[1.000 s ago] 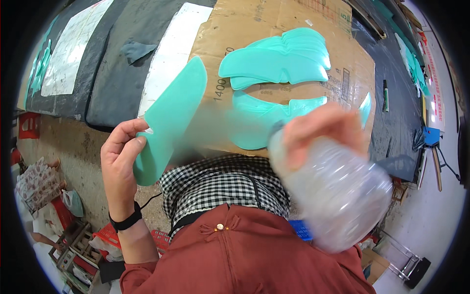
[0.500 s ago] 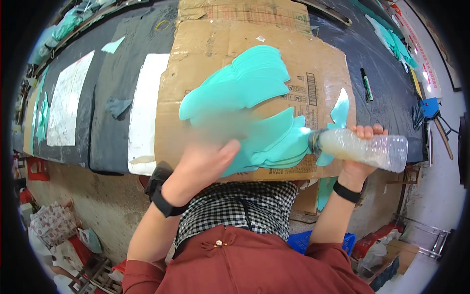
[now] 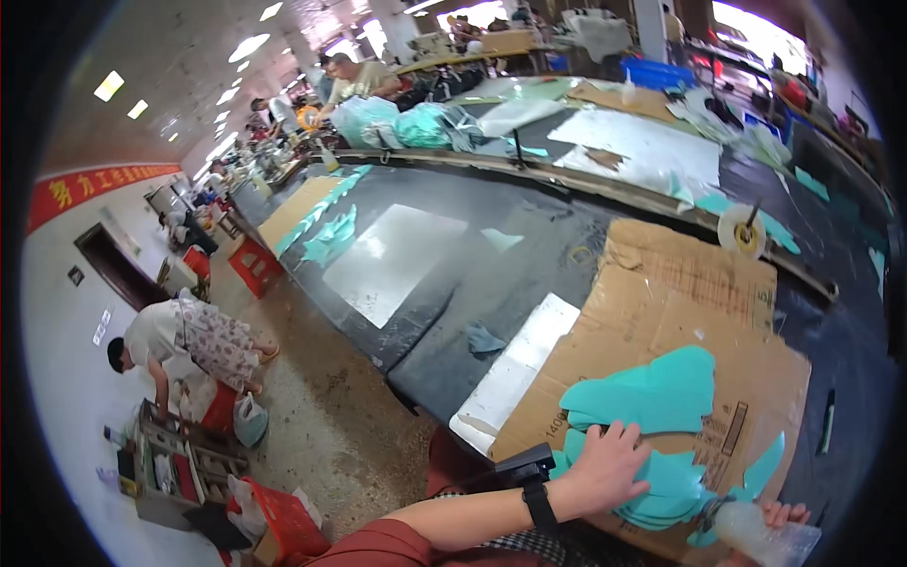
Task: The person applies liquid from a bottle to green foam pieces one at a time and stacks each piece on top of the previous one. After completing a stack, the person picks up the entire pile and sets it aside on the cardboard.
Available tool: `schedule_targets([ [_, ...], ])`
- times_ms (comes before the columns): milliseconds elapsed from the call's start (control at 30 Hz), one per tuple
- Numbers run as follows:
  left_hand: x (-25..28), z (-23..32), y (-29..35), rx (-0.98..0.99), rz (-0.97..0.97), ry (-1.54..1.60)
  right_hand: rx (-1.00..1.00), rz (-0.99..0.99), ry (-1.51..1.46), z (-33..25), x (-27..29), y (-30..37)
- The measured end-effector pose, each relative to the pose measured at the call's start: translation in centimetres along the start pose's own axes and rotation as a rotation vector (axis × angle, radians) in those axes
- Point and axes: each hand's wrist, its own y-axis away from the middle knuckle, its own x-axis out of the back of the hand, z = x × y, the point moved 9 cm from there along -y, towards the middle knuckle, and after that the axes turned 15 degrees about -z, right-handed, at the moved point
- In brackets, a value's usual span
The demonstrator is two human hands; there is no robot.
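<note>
My left hand [image 3: 609, 465] rests with fingers a little apart on thin teal cut pieces. A fanned stack of these pieces [image 3: 652, 392] lies just beyond it on a flattened cardboard sheet [image 3: 543, 411]. More overlapping teal pieces [image 3: 669, 487] spread from under the hand toward the right. At the lower right, my right hand [image 3: 782, 515] is closed round a clear plastic bottle [image 3: 767, 534] with cloudy contents, tilted with its dark neck toward the pieces. Near the neck, a single pointed teal piece [image 3: 763, 465] lies apart from the stacks.
A white board [image 3: 524, 359] and a grey cloth scrap [image 3: 484, 337] lie left of the cardboard on the dark table [image 3: 453, 283]. A marker [image 3: 828, 420] is at the right. A tape roll [image 3: 742, 233] stands at the far rail. Someone bends over by a wooden stand [image 3: 170, 463] at left.
The view has swung up and to the left, showing the room and other people. My left hand, blurred before, now lies sharp on the teal pieces. The right hand still grips the bottle.
</note>
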Motion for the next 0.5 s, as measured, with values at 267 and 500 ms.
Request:
schedule_targets([
  [267, -1.3, 0.1, -1.1, 0.03, -0.118, 0.16, 0.014, -0.042, -0.365, 2.2, -2.1, -1.2],
  [500, -0.7, 0.1, -1.0, 0.034, -0.054, 0.16, -0.019, 0.056, -0.462, 2.1, -1.9, -0.1],
])
